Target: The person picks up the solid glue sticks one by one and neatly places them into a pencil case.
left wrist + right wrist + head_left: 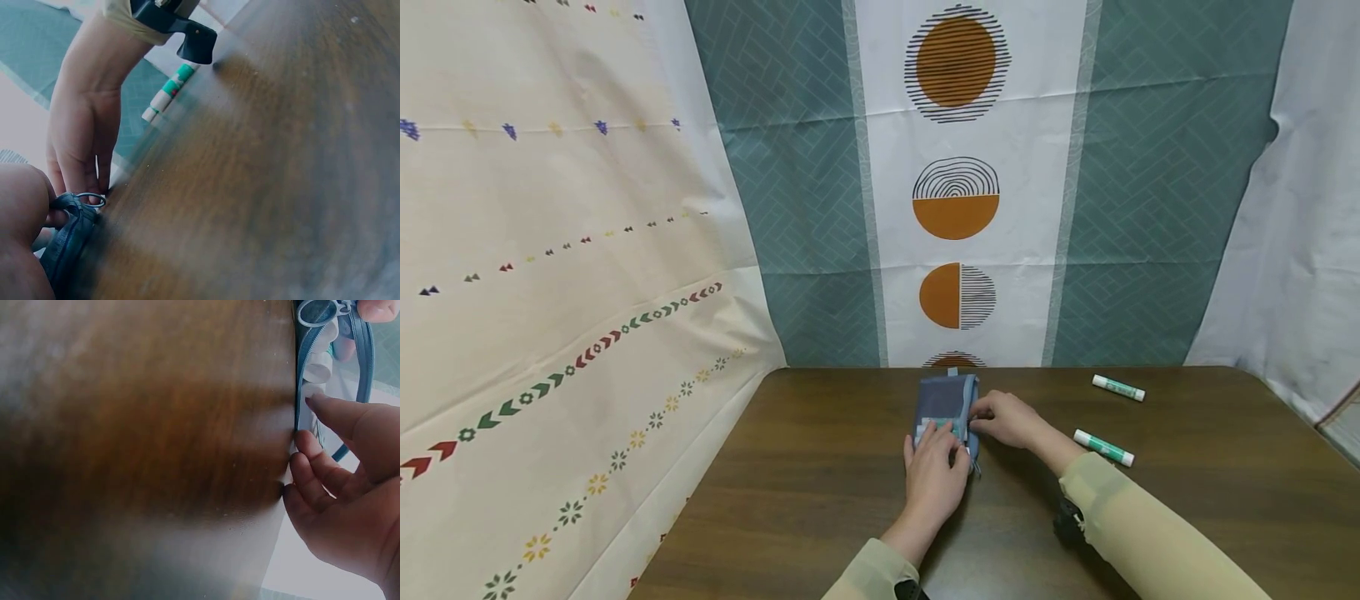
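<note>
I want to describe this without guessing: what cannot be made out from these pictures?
Head view: lower front of the pouch, partly under the left hand.
Head view: print on the nearer green stick, too small to read.
Left wrist view: rest of the pouch, cut off by the bottom edge.
Right wrist view: full number of white cylinders inside, partly hidden by right fingers.

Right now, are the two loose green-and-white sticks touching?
Apart: the head view shows bare tabletop between the far stick and the near stick.
</note>
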Tool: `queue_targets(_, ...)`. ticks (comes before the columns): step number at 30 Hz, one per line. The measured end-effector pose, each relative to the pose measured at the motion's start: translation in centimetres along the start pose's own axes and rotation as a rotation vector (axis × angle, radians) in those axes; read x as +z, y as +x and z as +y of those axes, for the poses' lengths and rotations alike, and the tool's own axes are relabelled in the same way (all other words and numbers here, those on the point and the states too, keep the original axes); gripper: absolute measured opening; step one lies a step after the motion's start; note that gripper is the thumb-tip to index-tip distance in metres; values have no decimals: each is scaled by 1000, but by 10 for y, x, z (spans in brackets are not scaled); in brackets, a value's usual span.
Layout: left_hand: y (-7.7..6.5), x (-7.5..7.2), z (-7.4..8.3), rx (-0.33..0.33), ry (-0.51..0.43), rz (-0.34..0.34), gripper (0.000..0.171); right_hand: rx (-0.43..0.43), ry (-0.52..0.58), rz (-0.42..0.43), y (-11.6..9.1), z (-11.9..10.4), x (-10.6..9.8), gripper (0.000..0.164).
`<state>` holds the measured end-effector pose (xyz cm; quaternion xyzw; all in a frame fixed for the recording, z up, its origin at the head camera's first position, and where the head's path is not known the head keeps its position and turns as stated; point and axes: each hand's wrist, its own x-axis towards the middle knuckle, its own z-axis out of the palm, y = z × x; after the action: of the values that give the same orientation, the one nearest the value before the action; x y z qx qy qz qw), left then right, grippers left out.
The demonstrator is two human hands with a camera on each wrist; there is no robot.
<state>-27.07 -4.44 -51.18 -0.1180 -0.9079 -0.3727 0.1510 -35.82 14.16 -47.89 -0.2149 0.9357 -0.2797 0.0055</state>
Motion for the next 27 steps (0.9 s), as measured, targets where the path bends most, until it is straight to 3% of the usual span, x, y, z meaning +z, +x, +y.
queue_targets(5,1,0,0,6,0,4,23,-40,-19,-7,-1,1,-1,15)
queue_targets(13,-1,0,1,4,-1,1,23,-23,-23,-37,-3,0,-2,18)
queue_targets(16,-1,0,1,6,-1,3,23,-26,-17,-39,-6,1,-3,26)
queue_targets(20,-1,1,1,11,6,11,23,-35,-50,-38,-16,2,-8,39)
queue_targets(27,0,1,0,20,6,22,23,-54,-165,-42,-44,8,-21,46)
